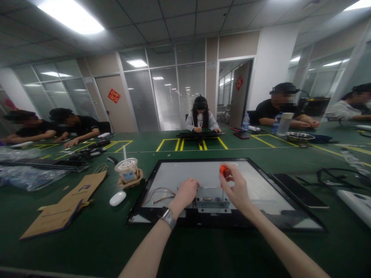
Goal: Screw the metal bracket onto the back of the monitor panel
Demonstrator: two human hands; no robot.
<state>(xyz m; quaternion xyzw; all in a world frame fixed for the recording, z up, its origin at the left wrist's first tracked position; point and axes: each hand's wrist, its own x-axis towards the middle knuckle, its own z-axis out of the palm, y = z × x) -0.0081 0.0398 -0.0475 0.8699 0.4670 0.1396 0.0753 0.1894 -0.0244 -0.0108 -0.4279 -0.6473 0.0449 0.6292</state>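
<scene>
Lying flat in front of me is a display panel (185,170) with a black frame and a pale back. A metal housing (213,206) with connector ports stands at its near middle. My left hand (187,193) curls over the left end of this housing, its thumb hidden. In my right hand (236,189), closed fingers grip the orange handle of a screwdriver (223,172). Its shaft points down at the right part of the housing; the tip is too small to make out. Thin wires (160,195) lie on the panel left of my left hand.
Left of the panel are a drink cup (126,170) in a cardboard holder, a white mouse (117,198) and a brown paper bag (69,204). At right lie a black phone-like slab (300,190) and dark cables (333,173). Several people sit around the green table (95,255).
</scene>
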